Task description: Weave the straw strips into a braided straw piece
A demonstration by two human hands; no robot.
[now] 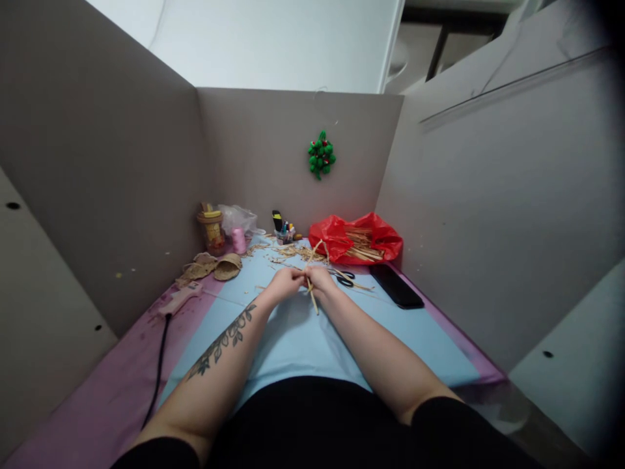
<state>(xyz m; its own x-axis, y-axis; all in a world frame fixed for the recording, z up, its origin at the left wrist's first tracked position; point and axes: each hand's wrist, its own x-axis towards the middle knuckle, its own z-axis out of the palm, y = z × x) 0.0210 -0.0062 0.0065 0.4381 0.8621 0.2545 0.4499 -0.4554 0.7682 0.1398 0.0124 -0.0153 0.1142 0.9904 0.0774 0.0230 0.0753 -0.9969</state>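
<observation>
My left hand (pixel 287 284) and my right hand (pixel 319 279) meet over the middle of the light blue cloth. Between their pinched fingers are straw strips (pixel 312 298). One end points down toward me, and a bent, looped part rises above the fingertips. Both hands are closed on the strips; the exact finger grip is too small to make out. Just right of my right hand lie black-handled scissors (pixel 346 279), with loose straw beside them. Behind my hands, straw scraps (pixel 288 251) are scattered on the cloth.
A red plastic bag (pixel 332 240) full of straw stands back right, near a black phone (pixel 396 286). At left lie a pink glue gun (pixel 180 298) with a black cord, woven pieces (pixel 227 266), pink thread (pixel 239 240) and a pot (pixel 213 231). Grey panels enclose three sides.
</observation>
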